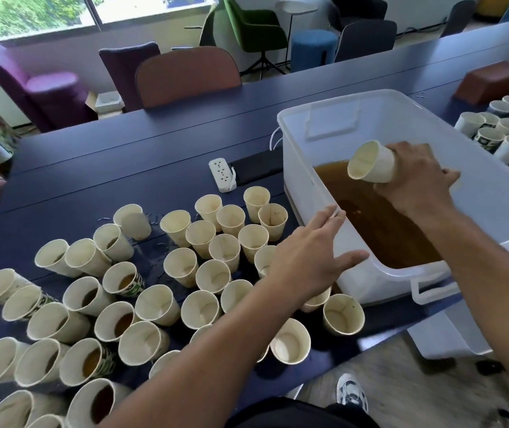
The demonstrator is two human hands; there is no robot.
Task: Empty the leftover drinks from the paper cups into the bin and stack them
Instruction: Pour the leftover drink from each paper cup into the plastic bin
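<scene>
From the head view, the right hand (416, 174) grips a tipped paper cup (372, 162) over the clear plastic bin (401, 106), mouth turned sideways and down, likely so the last dregs run into the brown liquid (379, 223). The left hand (311, 248) hovers by the bin's near rim, fingers straight and spread, holding nothing. Crowded cups (154, 282) wait on the dark table (123, 156); more cups (506, 128) at right are cut off. Whether the left fingertips touch the rim, I cannot tell.
</scene>
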